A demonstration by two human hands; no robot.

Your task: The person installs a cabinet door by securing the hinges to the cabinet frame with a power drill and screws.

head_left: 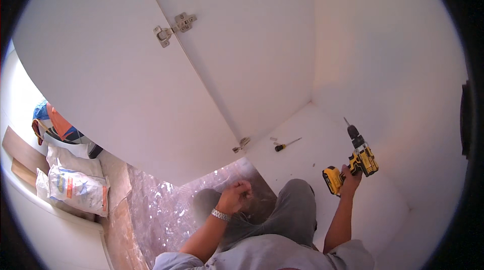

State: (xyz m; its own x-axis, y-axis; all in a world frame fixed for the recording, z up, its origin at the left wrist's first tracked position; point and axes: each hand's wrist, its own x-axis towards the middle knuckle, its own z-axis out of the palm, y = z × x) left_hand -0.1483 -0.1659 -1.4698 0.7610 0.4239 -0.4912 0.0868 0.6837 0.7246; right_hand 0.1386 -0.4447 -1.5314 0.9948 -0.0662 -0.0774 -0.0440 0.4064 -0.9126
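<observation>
Yellow-and-black cordless drill sits right of centre, its bit pointing up; I judge it heavy at the battery end, rigid, best taken by the handle. My right hand wraps that handle. My left hand, lower centre, is curled; contents unclear. White cabinet panels surround; a small screwdriver lies on the cabinet floor.

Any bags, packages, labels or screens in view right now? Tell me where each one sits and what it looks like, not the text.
Front sack: on the floor at far left, lying on its side; bulging white bag with blue and orange print.
Rear sack: just behind the front one; plain white, partly hidden.
Cloth bag: beyond the sacks, by the open door's edge; blue and orange, crumpled.
No signs or screens visible.
</observation>
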